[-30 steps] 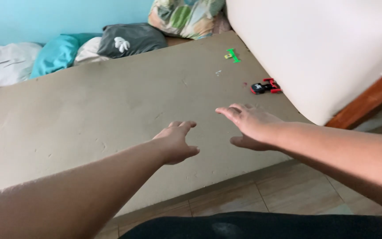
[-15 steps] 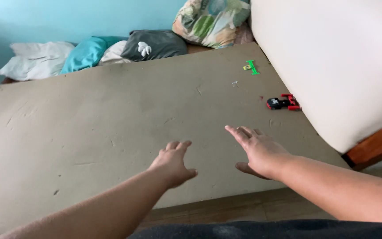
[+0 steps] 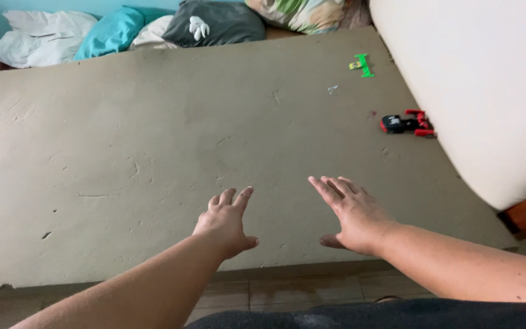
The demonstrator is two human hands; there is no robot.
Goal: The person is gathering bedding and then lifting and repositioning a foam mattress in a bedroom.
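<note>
board (image 3: 153, 140): big tan sheet lying flat, its long way running left to right, under both hands.
left hand (image 3: 226, 220): reaching out flat, fingers spread, holding nothing.
right hand (image 3: 354, 213): reaching out open and empty too, nearer the toy car.
toy car (image 3: 406, 123): sitting far to the right, beside the white mattress (image 3: 476, 79).
pillows (image 3: 117, 30): piling up at the far edge.

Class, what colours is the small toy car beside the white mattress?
The toy car is black and red, seen in the head view.

Probably a home bedroom: pillows (image 3: 111, 33), mattress (image 3: 488, 79).
</note>
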